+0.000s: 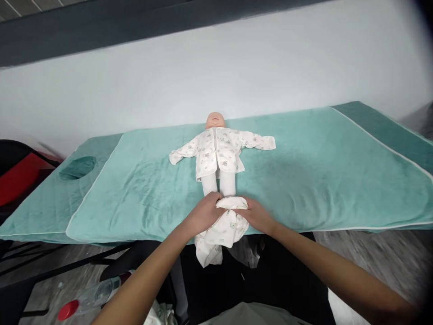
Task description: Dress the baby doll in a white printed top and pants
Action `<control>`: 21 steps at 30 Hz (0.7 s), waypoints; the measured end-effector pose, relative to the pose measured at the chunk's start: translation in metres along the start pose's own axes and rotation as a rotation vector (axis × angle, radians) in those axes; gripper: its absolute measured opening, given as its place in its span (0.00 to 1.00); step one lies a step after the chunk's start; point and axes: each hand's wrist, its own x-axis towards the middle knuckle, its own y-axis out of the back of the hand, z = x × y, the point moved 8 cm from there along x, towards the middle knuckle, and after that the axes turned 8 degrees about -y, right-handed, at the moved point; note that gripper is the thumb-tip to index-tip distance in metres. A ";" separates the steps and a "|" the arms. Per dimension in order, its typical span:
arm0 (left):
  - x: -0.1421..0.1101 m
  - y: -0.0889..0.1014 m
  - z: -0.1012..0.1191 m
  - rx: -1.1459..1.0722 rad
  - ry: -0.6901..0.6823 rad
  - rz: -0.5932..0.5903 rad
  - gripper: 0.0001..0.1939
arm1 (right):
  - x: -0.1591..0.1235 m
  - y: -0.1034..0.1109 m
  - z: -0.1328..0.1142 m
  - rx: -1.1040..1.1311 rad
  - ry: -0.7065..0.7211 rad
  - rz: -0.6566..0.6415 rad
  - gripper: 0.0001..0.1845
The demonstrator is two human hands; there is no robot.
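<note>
Currently, both hands are clamped on the printed garment (225,230) at the near edge of the bed (304,180). The left hand (205,213) grips the gathered upper band at its left side; the right hand (259,216) grips the same band at its right side. Thumbs point inward, toward each other. The lower part of the garment hangs past the near edge. The doll (227,183) lies face up, its head at the far edge and its legs directed to the near edge; the feet are hidden. A printed jacket (229,151) covers its torso, sleeves spread outward. A face opening (77,168) is located toward the bed's left end. A red-capped bottle (94,295) is positioned below the near edge, toward the left corner.
</note>
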 end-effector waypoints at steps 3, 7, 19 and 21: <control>0.002 -0.008 0.001 0.004 -0.005 -0.043 0.08 | 0.003 -0.001 0.000 -0.171 0.047 0.085 0.14; -0.003 -0.007 -0.004 -0.220 0.095 -0.071 0.10 | 0.007 -0.001 -0.009 -0.249 0.108 0.101 0.13; 0.007 0.005 0.003 -0.460 -0.076 -0.155 0.17 | 0.017 0.042 -0.007 -0.119 0.205 0.437 0.08; 0.021 0.013 -0.001 -0.344 -0.120 -0.033 0.13 | 0.021 0.046 -0.002 -0.001 0.147 0.475 0.11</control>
